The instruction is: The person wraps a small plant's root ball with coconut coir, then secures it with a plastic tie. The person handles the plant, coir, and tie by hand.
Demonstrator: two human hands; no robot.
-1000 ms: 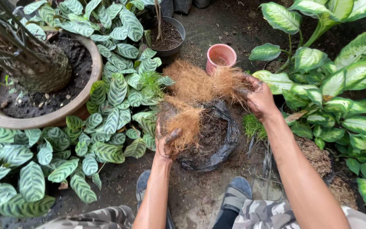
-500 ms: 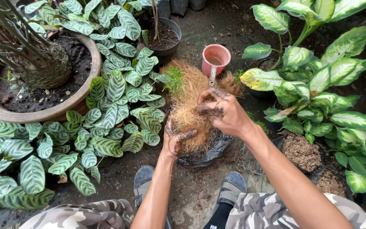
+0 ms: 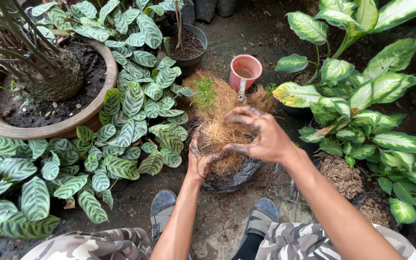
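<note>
Coconut fibre sits heaped in a black plastic bag on the ground, directly between both hands. The left hand grips its near-left side; the right hand presses curled fingers over the top. A pink cup crowds beyond; striped leaves press left.

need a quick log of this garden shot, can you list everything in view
coconut fibre clump: one, tan, centre, between both hands
black plastic bag: one, black, under the clump
small fern sprig: one, green, on the clump's top
pink pot: one, pink, behind the clump
clay bowl planter: one, brown, upper left
dark pot: one, dark grey, top centre
striped-leaf plants: many leaves, green, left
variegated plants: several, yellow-green, right
shoes: two, grey, bottom
left hand: one, soiled, at clump's left
right hand: one, soiled, over clump
</note>
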